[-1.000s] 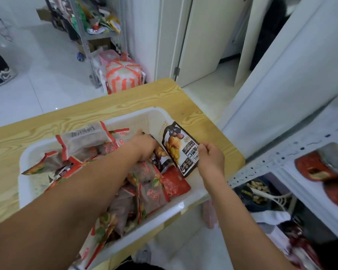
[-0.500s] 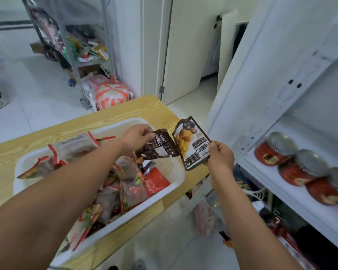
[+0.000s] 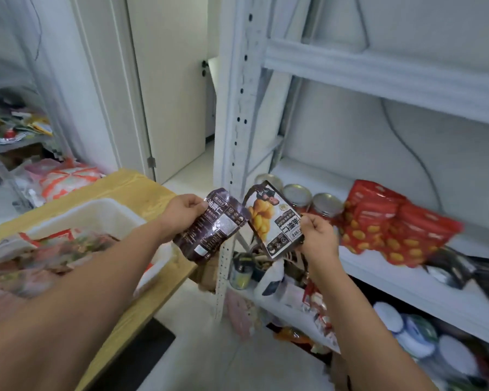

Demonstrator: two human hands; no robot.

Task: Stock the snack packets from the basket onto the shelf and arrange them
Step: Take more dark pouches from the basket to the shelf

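**Snack packets (image 3: 271,221) held up at the shelf (image 3: 407,280), one in each hand**

The left hand's (image 3: 185,211) fingers curl round the top edge of a dark brown packet (image 3: 209,230) at centre frame. The right hand (image 3: 318,235) pinches the lower corner of a tilted, black-edged packet printed with yellow food. The two packets hang just beside each other in front of the shelf's white upright. Behind them on the shelf board stand metal-lidded jars (image 3: 297,194). To their right lies a heap of red packets (image 3: 390,230), and dark ones (image 3: 458,268) lie near the right edge. At lower left, the white basket (image 3: 96,213) on the wooden table (image 3: 141,187) holds more packets, blurred.
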